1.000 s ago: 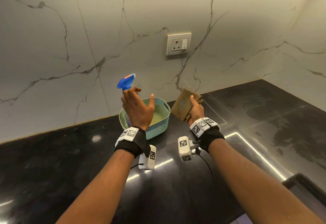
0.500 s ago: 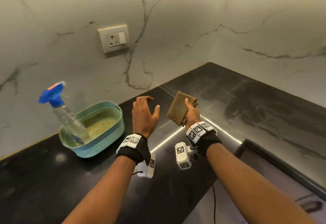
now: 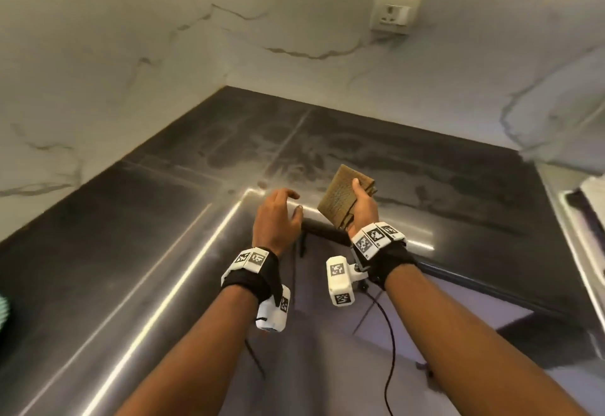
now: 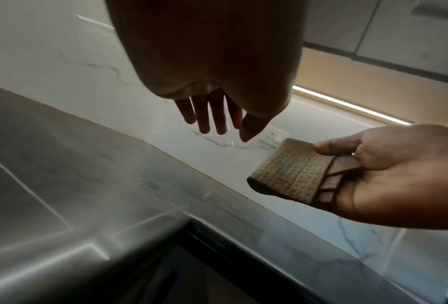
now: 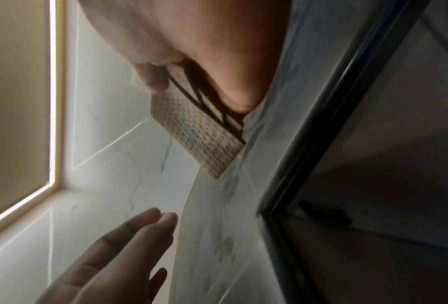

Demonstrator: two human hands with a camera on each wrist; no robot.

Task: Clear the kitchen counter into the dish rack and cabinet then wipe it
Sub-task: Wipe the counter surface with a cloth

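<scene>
Holding a folded brown cloth in our right hand, we have the thumb pressed on its top face and the fingers curled round underneath, so the cloth sticks up and forward past the fingertips, clear of the dark bench below. From the left wrist view the cloth shows several folded layers pinched at the palm end, its free end pointing toward the white marbled wall.

Our left hand hangs just beside the right, to its left, with nothing in it; its fingers are loosely spread and only slightly bent, pointing down and forward over the bench. The two hands are close but not touching, and the cloth's lower edge sits between them.

Ahead of both sets of fingers the bench runs into an inside corner where two walls meet, its surface marked with dull grey smears. A wall socket sits high on the wall, well beyond the right fingers. At the far left edge of the head view a sliver of a teal basket shows, well apart from the left fingers.
</scene>
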